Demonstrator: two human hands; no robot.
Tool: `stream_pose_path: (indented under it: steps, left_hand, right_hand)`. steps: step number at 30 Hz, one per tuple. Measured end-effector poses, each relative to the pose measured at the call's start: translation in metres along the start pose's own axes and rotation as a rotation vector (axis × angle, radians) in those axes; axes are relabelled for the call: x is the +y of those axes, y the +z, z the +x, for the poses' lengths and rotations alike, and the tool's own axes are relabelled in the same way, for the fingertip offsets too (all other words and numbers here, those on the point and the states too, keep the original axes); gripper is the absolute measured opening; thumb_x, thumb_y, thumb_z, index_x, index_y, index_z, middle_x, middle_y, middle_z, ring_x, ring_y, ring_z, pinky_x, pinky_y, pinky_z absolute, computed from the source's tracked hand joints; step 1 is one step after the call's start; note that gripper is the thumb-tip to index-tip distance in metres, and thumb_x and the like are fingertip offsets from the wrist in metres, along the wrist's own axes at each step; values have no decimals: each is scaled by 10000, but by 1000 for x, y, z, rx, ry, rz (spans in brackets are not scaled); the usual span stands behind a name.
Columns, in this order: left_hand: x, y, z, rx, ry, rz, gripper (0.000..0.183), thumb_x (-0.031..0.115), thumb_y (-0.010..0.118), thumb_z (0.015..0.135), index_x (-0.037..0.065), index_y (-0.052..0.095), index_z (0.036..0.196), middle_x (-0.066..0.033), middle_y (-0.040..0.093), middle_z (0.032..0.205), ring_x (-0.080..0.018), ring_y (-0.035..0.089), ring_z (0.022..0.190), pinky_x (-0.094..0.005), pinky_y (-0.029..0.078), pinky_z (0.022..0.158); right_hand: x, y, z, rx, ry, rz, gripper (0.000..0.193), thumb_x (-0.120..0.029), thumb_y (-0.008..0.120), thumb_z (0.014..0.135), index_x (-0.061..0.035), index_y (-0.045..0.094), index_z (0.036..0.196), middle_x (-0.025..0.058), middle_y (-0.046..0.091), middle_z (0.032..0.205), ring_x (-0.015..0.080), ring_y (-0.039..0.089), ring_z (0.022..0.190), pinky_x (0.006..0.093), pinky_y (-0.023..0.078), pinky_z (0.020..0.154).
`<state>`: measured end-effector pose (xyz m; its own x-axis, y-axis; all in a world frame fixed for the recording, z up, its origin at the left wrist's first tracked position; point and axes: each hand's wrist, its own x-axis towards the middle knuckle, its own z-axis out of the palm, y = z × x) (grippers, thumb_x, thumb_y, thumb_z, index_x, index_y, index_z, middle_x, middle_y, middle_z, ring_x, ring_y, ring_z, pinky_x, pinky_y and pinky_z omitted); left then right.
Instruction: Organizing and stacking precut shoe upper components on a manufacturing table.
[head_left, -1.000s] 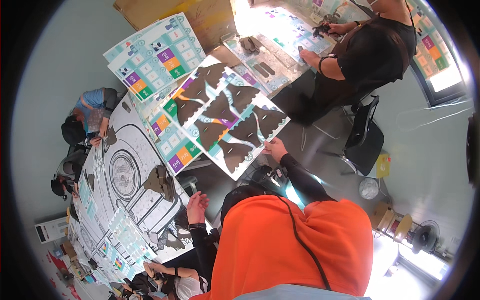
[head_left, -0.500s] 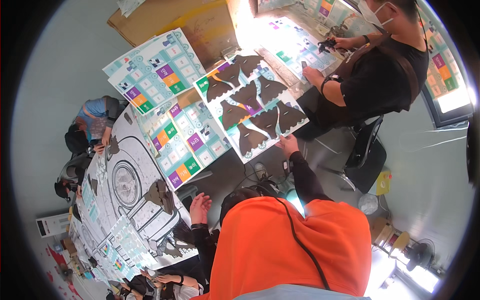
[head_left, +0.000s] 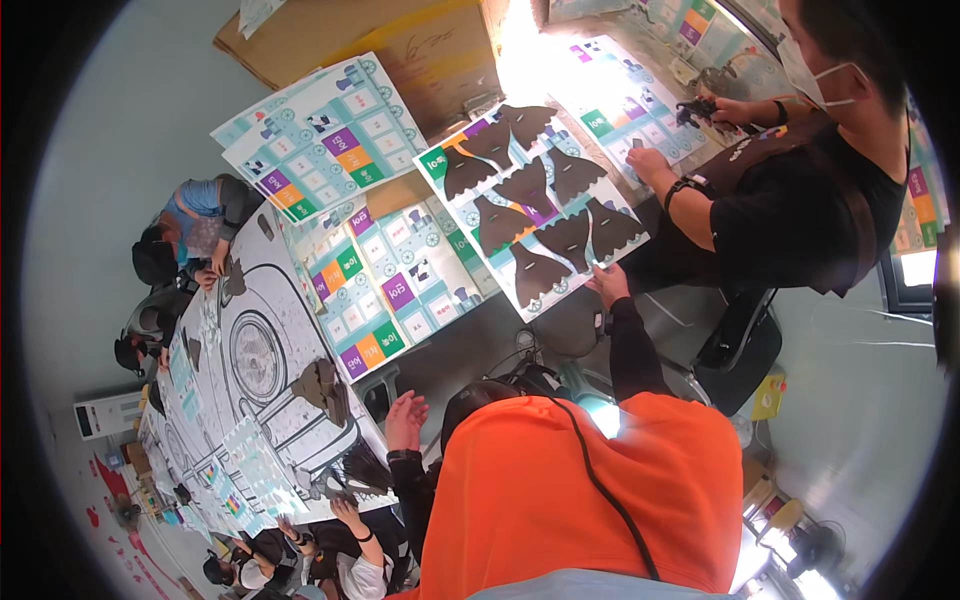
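My right hand (head_left: 608, 285) grips the near edge of a printed sheet (head_left: 522, 300), fingers closed on its lower right side. Several dark brown, flared paper cutouts with scalloped hems, such as one cutout (head_left: 527, 188), lie spread over that sheet. Each flares like a skirt and has a small slit or mark in its middle. My left hand (head_left: 405, 420) is held up beside the long table with its fingers loosely apart and nothing in it. Nearest to it are a stack of brown cutouts (head_left: 322, 390) and the table corner.
More printed sheets (head_left: 330, 130) lie beyond on the left. A large cardboard box (head_left: 420, 60) stands behind. At right, a masked person (head_left: 790, 200) handles a dark tool, near a black chair (head_left: 738, 345). Other people work around the long table (head_left: 290, 300).
My right hand and the sheet with the brown cutouts have shifted a little to the right. The masked person also appears further right. My left hand stays raised, holding nothing.
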<state>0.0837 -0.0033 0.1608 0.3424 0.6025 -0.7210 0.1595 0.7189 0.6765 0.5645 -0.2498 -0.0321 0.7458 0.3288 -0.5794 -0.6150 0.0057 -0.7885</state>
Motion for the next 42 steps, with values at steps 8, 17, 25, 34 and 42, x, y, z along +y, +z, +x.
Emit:
stream_pose_path:
  steps: [8, 17, 25, 34, 42]
  left_hand:
    - [11, 21, 15, 8, -25, 44, 250, 189, 522, 965, 63, 559, 1178, -94, 645, 1014, -200, 641, 856, -298, 500, 737]
    - [21, 37, 32, -21, -44, 60, 260, 191, 508, 971, 47, 541, 1184, -86, 649, 980, -183, 644, 831, -284, 501, 711]
    - [27, 54, 40, -43, -45, 99, 269, 189, 515, 965, 29, 534, 1181, -101, 643, 991, -197, 644, 830, -288, 505, 698]
    - [24, 46, 36, -19, -37, 76, 265, 182, 512, 959, 43, 532, 1184, -91, 640, 987, -193, 642, 823, -283, 503, 685]
    - [21, 38, 48, -40, -64, 60, 241, 170, 503, 966, 55, 551, 1172, -102, 653, 996, -199, 646, 820, -299, 504, 705]
  right_hand:
    - [16, -15, 0, 6, 8, -13, 179, -66, 593, 908, -23, 536, 1072, 43, 574, 884, 142, 603, 717, 331, 585, 644]
    - [8, -27, -13, 23, -49, 70, 130, -100, 590, 925, -35, 542, 1027, 23, 562, 817, 131, 600, 703, 337, 582, 667]
    - [-12, 20, 32, -5, -58, 85, 154, -56, 600, 908, 0, 539, 1039, 62, 586, 838, 156, 617, 694, 348, 599, 658]
    - [1, 21, 37, -8, -12, 103, 150, -44, 602, 896, -15, 543, 1031, 67, 590, 902, 165, 622, 735, 345, 602, 684]
    - [-9, 29, 22, -34, 139, 179, 271, -161, 617, 916, -24, 499, 1118, 119, 624, 1020, 249, 664, 883, 366, 574, 758]
